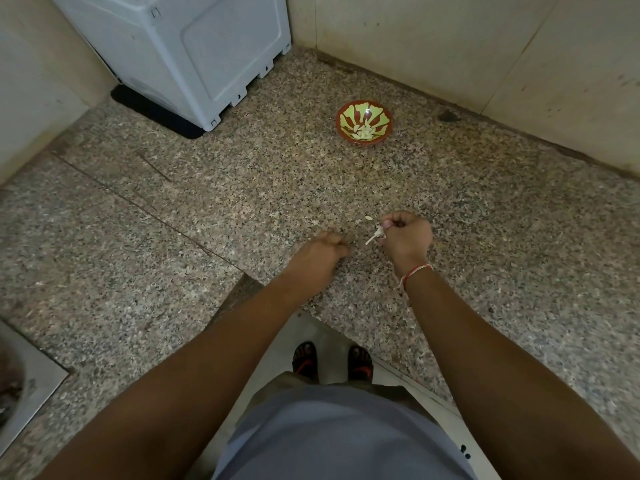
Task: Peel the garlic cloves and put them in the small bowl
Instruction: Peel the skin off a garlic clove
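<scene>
Nearest, the left hand point(325, 249) rests curled on the granite counter point(485, 237); whether it holds anything I cannot tell. Just right of it, the right hand point(405, 237) pinches a garlic clove point(378, 233) with a strip of skin hanging, so peeling looks underway. A pale scrap point(369, 218) lies just beyond. Farther off, the small bowl point(363, 123) already holds peeled pieces, nothing barring the way. A white appliance point(187, 53) stands far left.

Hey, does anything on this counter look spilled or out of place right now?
One small pale bit, peel or garlic, lies loose on the granite counter just beyond the right hand, well short of the small bowl. The right hand pinches a strip of garlic skin. Nothing else stands out.
</scene>
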